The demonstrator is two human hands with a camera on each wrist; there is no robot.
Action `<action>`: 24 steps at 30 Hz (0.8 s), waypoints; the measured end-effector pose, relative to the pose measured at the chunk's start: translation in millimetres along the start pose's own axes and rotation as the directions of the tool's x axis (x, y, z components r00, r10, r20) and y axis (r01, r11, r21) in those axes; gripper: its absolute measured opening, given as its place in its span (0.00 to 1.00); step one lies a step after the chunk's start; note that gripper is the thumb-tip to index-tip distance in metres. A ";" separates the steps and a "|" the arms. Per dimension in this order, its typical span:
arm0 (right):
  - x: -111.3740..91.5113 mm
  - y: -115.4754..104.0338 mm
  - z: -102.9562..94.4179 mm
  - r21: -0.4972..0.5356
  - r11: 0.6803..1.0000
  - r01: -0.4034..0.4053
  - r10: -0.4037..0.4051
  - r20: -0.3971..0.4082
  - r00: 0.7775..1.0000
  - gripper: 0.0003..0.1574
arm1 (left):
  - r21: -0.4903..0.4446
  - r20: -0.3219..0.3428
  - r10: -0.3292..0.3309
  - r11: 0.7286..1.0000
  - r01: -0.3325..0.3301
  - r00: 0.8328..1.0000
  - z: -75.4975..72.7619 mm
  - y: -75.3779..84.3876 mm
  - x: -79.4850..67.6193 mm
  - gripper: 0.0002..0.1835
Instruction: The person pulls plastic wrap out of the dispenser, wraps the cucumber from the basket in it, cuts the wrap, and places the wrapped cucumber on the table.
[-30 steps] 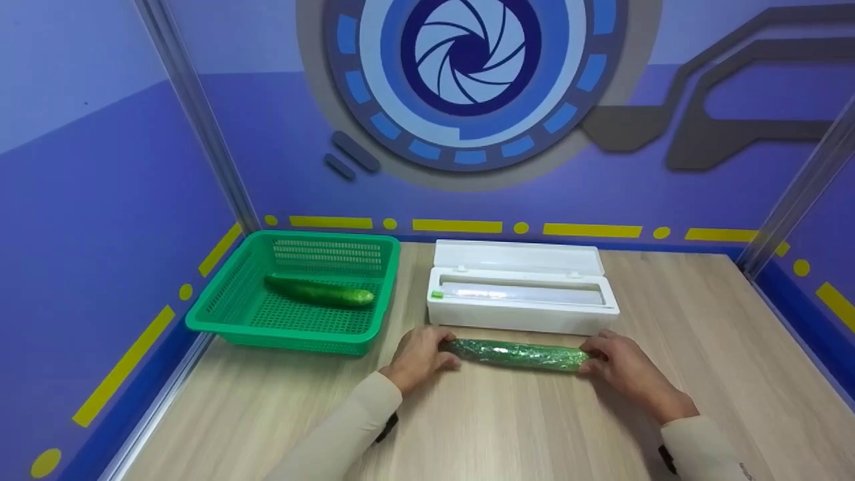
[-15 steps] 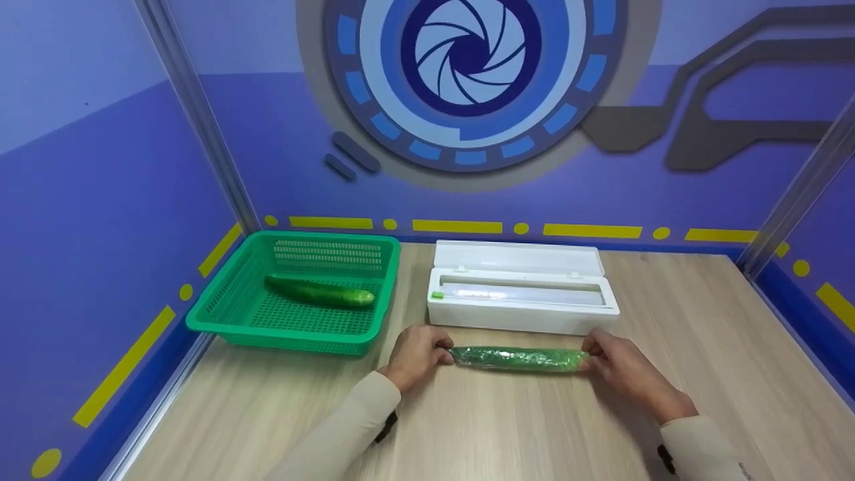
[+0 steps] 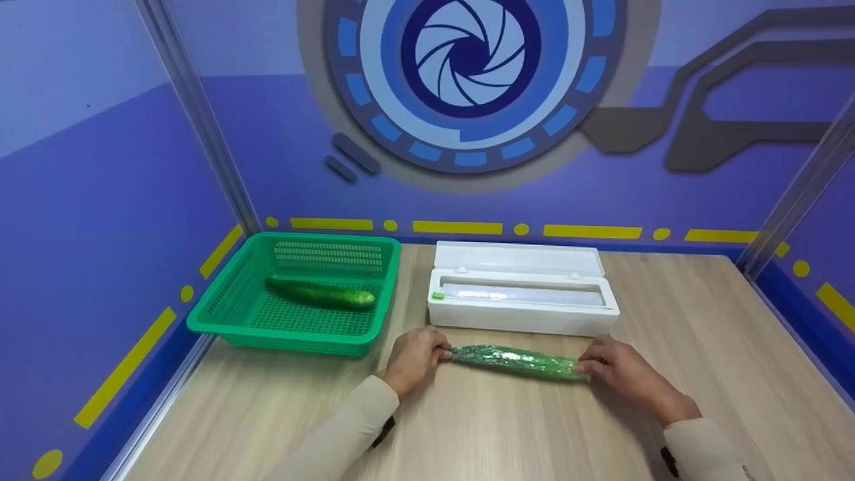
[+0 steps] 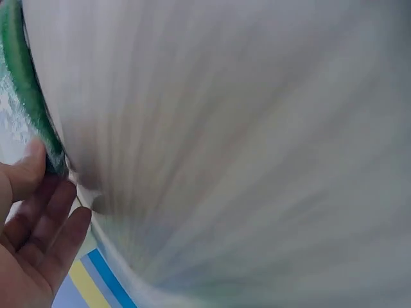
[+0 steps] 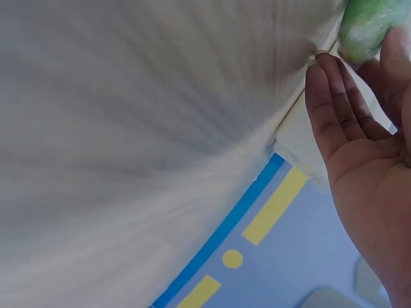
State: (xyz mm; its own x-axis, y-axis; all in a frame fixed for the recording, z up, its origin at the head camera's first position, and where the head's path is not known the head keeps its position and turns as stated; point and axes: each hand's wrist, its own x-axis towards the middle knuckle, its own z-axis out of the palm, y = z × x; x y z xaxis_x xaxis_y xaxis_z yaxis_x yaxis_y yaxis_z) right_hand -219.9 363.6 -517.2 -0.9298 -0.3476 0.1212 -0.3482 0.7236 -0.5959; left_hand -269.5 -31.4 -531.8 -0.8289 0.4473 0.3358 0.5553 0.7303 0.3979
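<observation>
A cucumber (image 3: pixel 511 361) wrapped in shiny cling film lies crosswise over the table's front middle, slanting so its right end is nearer the person. My left hand (image 3: pixel 413 359) pinches its dark left tip, where film gathers between thumb and fingertips. At the paler right end, my right hand (image 3: pixel 621 371) grips with the thumb on the near side. In the left wrist view the film looks crinkled along the cucumber (image 4: pixel 22 77). The right wrist view shows the blunt wrapped end of the cucumber (image 5: pixel 369 32) beside the thumb.
Behind the hands stands a white cling film dispenser (image 3: pixel 521 321), lid (image 3: pixel 518 258) raised, with a roll (image 3: pixel 534 295) inside and a green tab (image 3: pixel 438 295). At left is a green basket (image 3: pixel 294 337) containing an unwrapped cucumber (image 3: pixel 320 294). Purple-blue panels (image 3: pixel 534 200) enclose the table.
The cucumber's right end has swung toward the person with my right hand, so it now slants. My left fingers have drawn in to pinch the left tip. Basket and dispenser have stayed put.
</observation>
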 end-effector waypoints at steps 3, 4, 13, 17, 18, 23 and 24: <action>-1.4 -1.4 2.0 0.014 0.999 -0.030 0.030 0.014 0.999 0.09 | -0.013 0.005 0.003 1.000 -0.003 1.000 0.9 -1.8 0.3 0.03; -1.8 -2.0 2.4 0.011 0.999 -0.032 0.032 0.012 0.999 0.09 | -0.023 0.008 0.003 1.000 -0.003 1.000 0.8 -1.9 0.6 0.03; -3.5 -9.7 4.8 0.080 0.996 -0.045 0.047 -0.023 0.999 0.08 | -0.031 -0.030 0.034 0.999 -0.035 0.999 -1.1 -0.8 2.5 0.01; -3.9 -7.1 4.1 0.026 1.000 -0.001 0.002 -0.044 0.999 0.08 | -0.023 0.008 0.016 1.000 -0.016 1.000 -0.4 3.0 1.7 0.02; -4.2 -6.3 3.6 0.026 1.000 0.000 0.001 -0.045 0.999 0.08 | -0.015 0.024 0.024 1.000 -0.023 0.999 -0.4 4.3 1.7 0.03; -5.0 -4.7 3.7 0.031 0.999 -0.023 0.024 -0.037 0.999 0.13 | 0.013 0.087 0.034 0.999 -0.035 0.996 -1.7 7.8 5.0 0.04; -5.0 -4.4 4.0 0.025 0.999 -0.020 0.021 -0.040 0.999 0.14 | 0.009 0.088 0.030 0.999 -0.031 0.996 -2.3 7.9 6.2 0.04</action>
State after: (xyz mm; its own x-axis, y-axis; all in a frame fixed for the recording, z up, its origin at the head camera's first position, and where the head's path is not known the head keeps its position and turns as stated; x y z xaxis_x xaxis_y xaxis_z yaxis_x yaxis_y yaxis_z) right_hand -213.3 359.7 -518.4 -0.9408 -0.3087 0.1402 -0.3267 0.7150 -0.6181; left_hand -270.0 -24.1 -524.6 -0.8143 0.5129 0.2716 0.5804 0.7207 0.3790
